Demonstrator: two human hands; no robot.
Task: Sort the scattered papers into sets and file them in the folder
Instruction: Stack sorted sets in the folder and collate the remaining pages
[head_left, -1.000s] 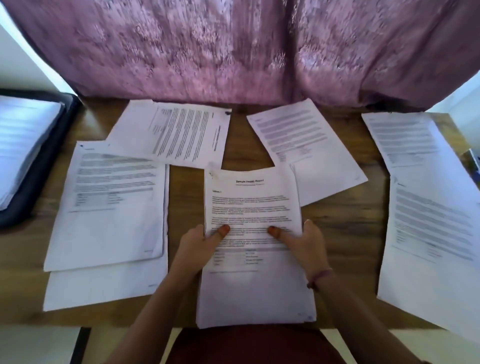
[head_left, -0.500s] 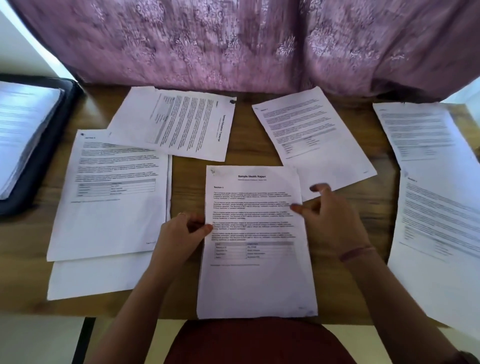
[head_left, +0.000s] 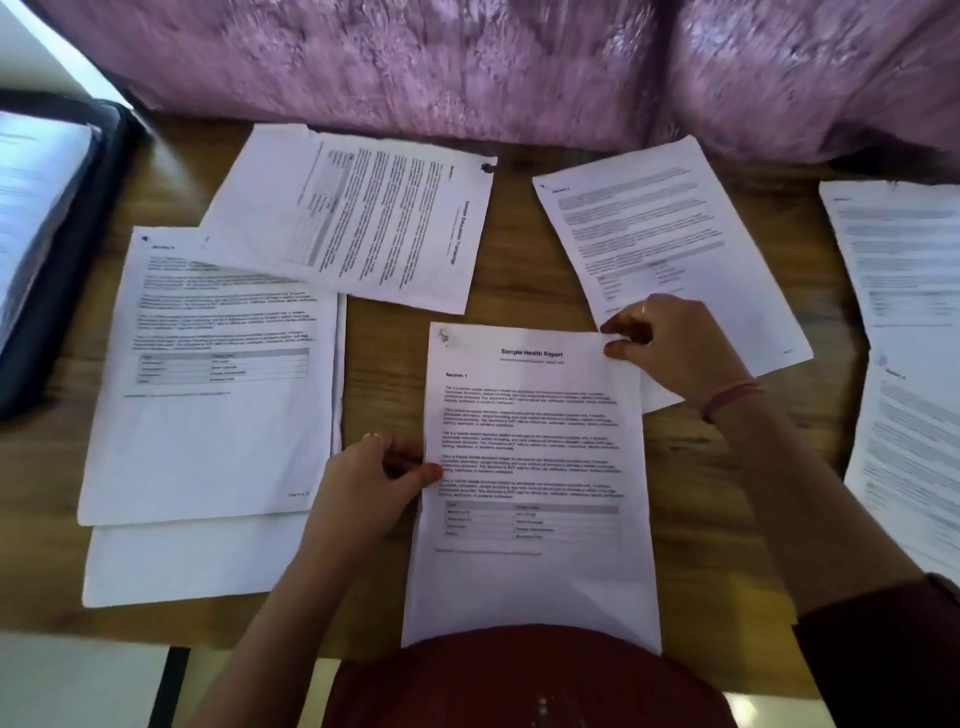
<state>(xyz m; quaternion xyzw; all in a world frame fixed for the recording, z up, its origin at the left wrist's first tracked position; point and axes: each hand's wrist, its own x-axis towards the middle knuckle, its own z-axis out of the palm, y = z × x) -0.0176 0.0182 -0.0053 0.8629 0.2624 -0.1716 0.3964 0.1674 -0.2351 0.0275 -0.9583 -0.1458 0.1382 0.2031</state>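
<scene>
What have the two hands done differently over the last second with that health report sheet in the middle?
Both thumbs pressed on the middle of the Sample Health Report a second ago. The right hand has since moved up to pinch its top right corner, while the left hand slid out to take a grip on its left edge. The report itself and the other papers lie where they did; the folder stays at far left.

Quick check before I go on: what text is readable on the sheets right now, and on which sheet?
"Sample Health Report": title of the centre sheet, which both hands hold.
"Section 1": heading on that same sheet.
"Sample Education Transcript", sideways and partly blurred: the far sheet.
Body text, tables and the other sheets' headings: too blurred to read.
</scene>
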